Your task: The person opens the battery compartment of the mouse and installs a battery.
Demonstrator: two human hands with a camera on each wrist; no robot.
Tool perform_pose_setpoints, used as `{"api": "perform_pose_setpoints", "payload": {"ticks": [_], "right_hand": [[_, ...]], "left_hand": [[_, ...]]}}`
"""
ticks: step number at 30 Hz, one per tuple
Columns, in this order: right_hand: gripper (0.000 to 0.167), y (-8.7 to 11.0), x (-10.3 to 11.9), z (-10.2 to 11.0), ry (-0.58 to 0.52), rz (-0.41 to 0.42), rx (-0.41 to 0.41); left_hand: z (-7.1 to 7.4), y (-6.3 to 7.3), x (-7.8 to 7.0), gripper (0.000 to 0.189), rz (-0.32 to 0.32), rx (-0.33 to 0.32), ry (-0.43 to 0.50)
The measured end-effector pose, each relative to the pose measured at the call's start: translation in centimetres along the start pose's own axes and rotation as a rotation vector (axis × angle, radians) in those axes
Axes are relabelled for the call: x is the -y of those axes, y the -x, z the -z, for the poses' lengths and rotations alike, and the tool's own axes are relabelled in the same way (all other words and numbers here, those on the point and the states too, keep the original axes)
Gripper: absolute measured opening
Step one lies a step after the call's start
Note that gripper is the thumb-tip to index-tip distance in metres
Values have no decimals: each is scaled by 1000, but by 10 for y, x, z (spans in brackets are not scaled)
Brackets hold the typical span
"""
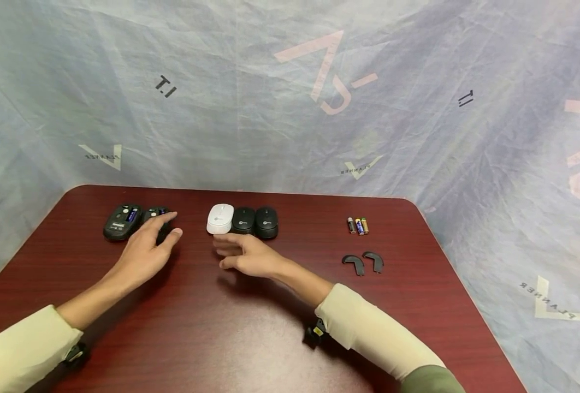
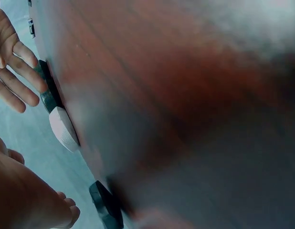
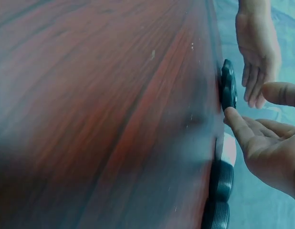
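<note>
My left hand [image 1: 145, 248] hovers over the right one of two upturned black mice, its fingers extended and partly covering that mouse [image 1: 153, 214]. The left upturned mouse [image 1: 119, 226] lies beside it, a blue battery [image 1: 132, 215] showing in its open compartment. My right hand [image 1: 250, 256] is held in front of an upright row, fingers loosely straight and holding nothing. That row is a white mouse [image 1: 220, 217], a black mouse [image 1: 243, 218] and another black mouse [image 1: 267, 221], side by side. In the right wrist view, the right hand's [image 3: 274, 148] palm and fingers are spread.
Toward the right of the dark red table [image 1: 250, 344] lie three loose batteries [image 1: 360, 226]. Nearer me are two curved black covers, a left one [image 1: 357, 264] and a right one [image 1: 377, 262]. A printed grey cloth [image 1: 236, 109] hangs behind the table's far edge.
</note>
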State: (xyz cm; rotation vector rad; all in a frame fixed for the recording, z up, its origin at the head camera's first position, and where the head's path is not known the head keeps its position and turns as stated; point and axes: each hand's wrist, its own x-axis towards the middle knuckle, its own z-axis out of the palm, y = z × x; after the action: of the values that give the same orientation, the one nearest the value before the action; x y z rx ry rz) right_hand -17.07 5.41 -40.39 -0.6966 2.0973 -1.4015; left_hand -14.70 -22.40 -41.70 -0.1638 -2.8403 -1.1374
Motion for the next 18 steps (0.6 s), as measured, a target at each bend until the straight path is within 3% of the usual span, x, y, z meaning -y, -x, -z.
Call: {"api": "perform_pose_setpoints", "payload": {"ticks": [8, 18], "right_hand": [[51, 21, -9, 18, 118, 47, -36], [42, 43, -19, 46, 282, 70, -132]], "left_hand": [[-12, -6, -12, 70, -81, 74, -95], [-32, -22, -29, 67, -196, 97, -165]]}}
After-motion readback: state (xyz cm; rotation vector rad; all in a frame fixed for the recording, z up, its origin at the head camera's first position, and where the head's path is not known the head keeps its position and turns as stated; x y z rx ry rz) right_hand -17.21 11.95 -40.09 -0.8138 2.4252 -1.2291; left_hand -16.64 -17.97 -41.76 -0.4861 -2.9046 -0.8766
